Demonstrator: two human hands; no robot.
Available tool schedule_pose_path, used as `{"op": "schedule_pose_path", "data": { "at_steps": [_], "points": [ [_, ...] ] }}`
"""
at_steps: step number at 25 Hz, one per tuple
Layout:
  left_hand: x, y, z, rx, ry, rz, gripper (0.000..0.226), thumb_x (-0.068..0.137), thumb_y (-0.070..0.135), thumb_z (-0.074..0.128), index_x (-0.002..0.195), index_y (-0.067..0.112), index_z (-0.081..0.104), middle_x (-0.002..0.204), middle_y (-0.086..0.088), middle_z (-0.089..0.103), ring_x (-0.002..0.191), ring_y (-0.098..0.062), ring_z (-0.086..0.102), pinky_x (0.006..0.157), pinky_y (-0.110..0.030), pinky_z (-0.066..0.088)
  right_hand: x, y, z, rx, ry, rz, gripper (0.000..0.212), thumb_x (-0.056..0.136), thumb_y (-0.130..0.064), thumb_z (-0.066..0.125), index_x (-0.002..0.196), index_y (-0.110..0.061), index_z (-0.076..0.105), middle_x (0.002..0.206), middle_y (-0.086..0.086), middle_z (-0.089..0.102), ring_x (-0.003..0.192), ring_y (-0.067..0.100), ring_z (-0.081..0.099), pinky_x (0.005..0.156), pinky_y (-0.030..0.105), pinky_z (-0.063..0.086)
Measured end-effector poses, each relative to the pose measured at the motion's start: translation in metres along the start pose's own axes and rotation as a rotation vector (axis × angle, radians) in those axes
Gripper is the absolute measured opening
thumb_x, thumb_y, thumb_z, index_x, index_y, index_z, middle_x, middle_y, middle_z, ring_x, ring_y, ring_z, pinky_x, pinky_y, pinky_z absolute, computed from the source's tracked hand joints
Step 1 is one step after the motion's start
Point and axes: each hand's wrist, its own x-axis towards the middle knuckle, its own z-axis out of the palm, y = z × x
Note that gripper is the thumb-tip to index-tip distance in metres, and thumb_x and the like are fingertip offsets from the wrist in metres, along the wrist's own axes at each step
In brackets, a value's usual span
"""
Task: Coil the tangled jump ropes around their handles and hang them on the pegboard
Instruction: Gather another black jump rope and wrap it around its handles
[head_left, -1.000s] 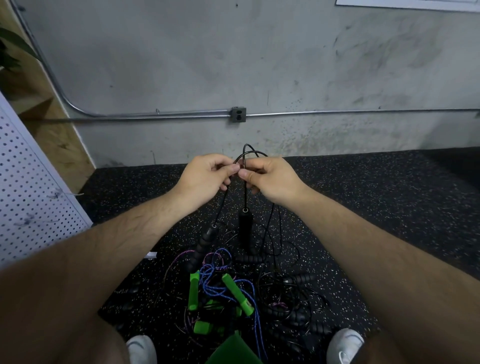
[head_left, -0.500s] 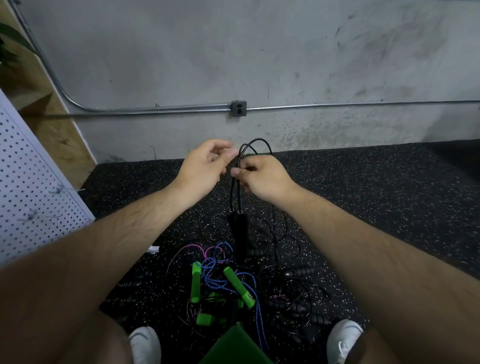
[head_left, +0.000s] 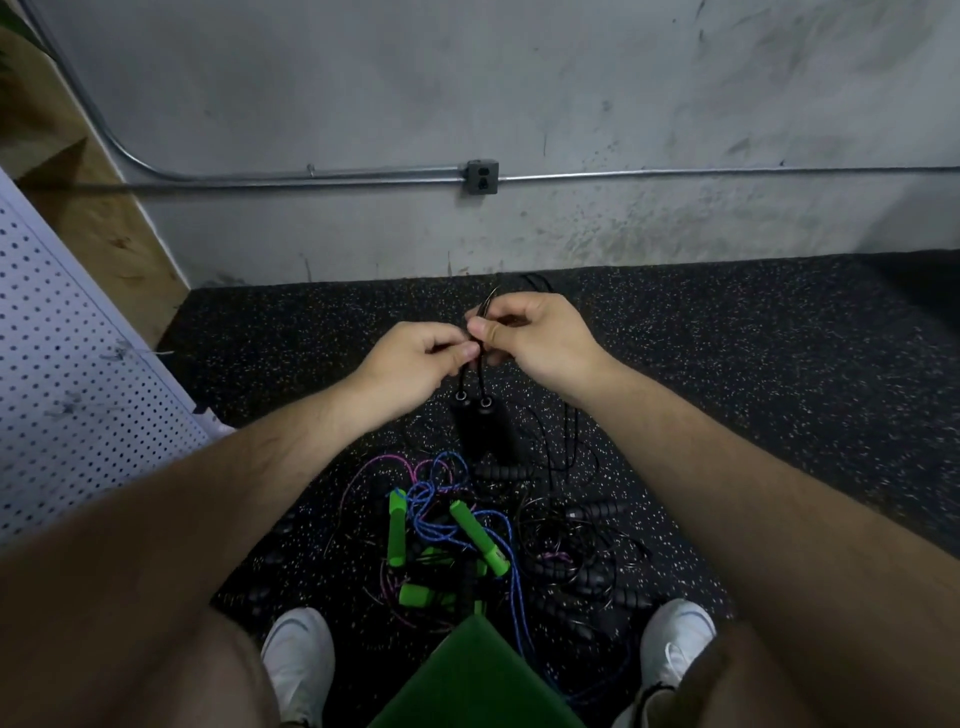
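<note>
Right hand (head_left: 535, 338): thumb and forefinger pinch the black rope (head_left: 482, 375), the other fingers curled, above the far side of the pile (head_left: 550, 540).
Left hand (head_left: 415, 358): touching the right hand, it pinches the same rope just below it. Half a second ago its fingers were spread, off the rope.
Black rope: two strands drop from the hands to the black handles (head_left: 480, 431).
Black handles: hanging side by side over the pile's far edge. A second ago they hung apart, at different heights.
Pile: tangled ropes on the floor (head_left: 753, 374), with green handles (head_left: 396, 530) and a blue rope (head_left: 426, 499), just beyond the white shoes (head_left: 298, 660).
Pegboard (head_left: 67, 374): left of the pile.
</note>
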Motion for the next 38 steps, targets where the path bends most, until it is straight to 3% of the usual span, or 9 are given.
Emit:
{"op": "schedule_pose_path", "data": {
  "at_steps": [7,10,14,17,26,29,31,35,38],
  "points": [
    [0.005,-0.012,-0.001,0.084,0.019,0.038,0.022,0.095,0.016,0.068,0.076,0.027,0.070,0.063,0.020,0.063,0.056,0.005,0.050,0.058,-0.013,0.036,-0.006,0.013,0.004,-0.223,-0.027,-0.015,0.022,0.099,-0.028,0.062,0.094,-0.013,0.076,0.073,-0.006,0.066,0.058,0.001,0.057,0.057,0.015,0.043],
    [0.010,-0.011,-0.003,0.110,0.081,0.044,0.015,0.096,0.018,0.067,0.084,0.017,0.076,0.074,0.008,0.069,0.064,0.003,0.054,0.067,-0.023,0.045,-0.016,0.020,0.014,-0.283,-0.029,0.091,0.036,0.101,-0.042,0.053,0.126,-0.018,0.063,0.098,-0.012,0.066,0.082,-0.006,0.060,0.077,0.020,0.049],
    [0.016,0.005,-0.009,0.015,0.081,-0.079,0.014,0.097,0.018,0.066,0.088,0.019,0.076,0.074,0.001,0.073,0.068,-0.005,0.067,0.072,-0.033,0.057,-0.042,0.037,0.039,-0.354,-0.060,0.203,0.108,0.072,-0.076,0.068,0.155,-0.024,0.020,0.150,-0.001,0.043,0.135,0.015,0.044,0.112,0.041,0.042],
    [0.021,0.014,-0.016,-0.093,0.153,-0.154,0.016,0.100,0.017,0.061,0.091,0.017,0.075,0.080,-0.004,0.074,0.079,-0.016,0.075,0.076,-0.039,0.061,-0.049,0.041,0.061,-0.373,0.030,0.200,0.127,0.065,-0.068,0.081,0.157,-0.025,0.005,0.157,0.002,0.029,0.145,0.020,0.028,0.118,0.040,0.032],
    [0.019,-0.003,-0.011,-0.394,0.218,-0.318,0.020,0.103,0.020,0.056,0.098,0.008,0.071,0.093,-0.016,0.070,0.080,-0.021,0.076,0.070,-0.031,0.062,-0.030,0.054,0.048,-0.470,0.018,0.195,0.077,0.076,-0.035,0.076,0.134,-0.017,0.029,0.127,0.003,0.049,0.108,0.024,0.056,0.085,0.033,0.048],
    [0.022,-0.015,-0.021,0.146,0.175,-0.291,0.027,0.101,0.039,0.057,0.098,0.014,0.066,0.094,-0.008,0.069,0.075,-0.014,0.071,0.074,-0.035,0.060,-0.022,0.043,0.033,-0.619,-0.097,0.220,0.071,0.073,-0.037,0.078,0.127,-0.018,0.036,0.120,0.001,0.052,0.101,0.023,0.058,0.081,0.033,0.048],
    [0.020,-0.016,-0.028,0.551,0.130,-0.046,0.022,0.096,0.032,0.060,0.112,0.017,0.059,0.108,0.003,0.056,0.088,-0.009,0.061,0.089,-0.036,0.054,-0.016,0.037,0.024,-0.717,-0.160,0.192,0.071,0.071,-0.036,0.078,0.128,-0.016,0.041,0.121,0.003,0.052,0.103,0.024,0.058,0.083,0.034,0.050],
    [0.013,-0.014,-0.022,0.712,-0.313,0.187,0.085,0.082,0.023,0.066,0.155,0.021,0.024,0.148,0.004,0.029,0.138,-0.015,0.028,0.124,-0.038,0.013,-0.009,0.031,0.015,-0.870,-0.280,0.034,0.068,0.071,-0.032,0.077,0.126,-0.010,0.043,0.117,0.009,0.055,0.102,0.028,0.059,0.075,0.028,0.040],
    [0.015,-0.022,-0.011,0.762,-0.302,0.246,0.090,0.082,0.030,0.070,0.156,0.016,0.019,0.146,0.001,0.035,0.134,-0.018,0.037,0.123,-0.037,0.016,-0.003,0.023,0.016,-0.866,-0.276,-0.032,0.070,0.072,-0.030,0.076,0.130,-0.006,0.043,0.116,0.010,0.058,0.099,0.027,0.061,0.074,0.028,0.043]
  ]
}}
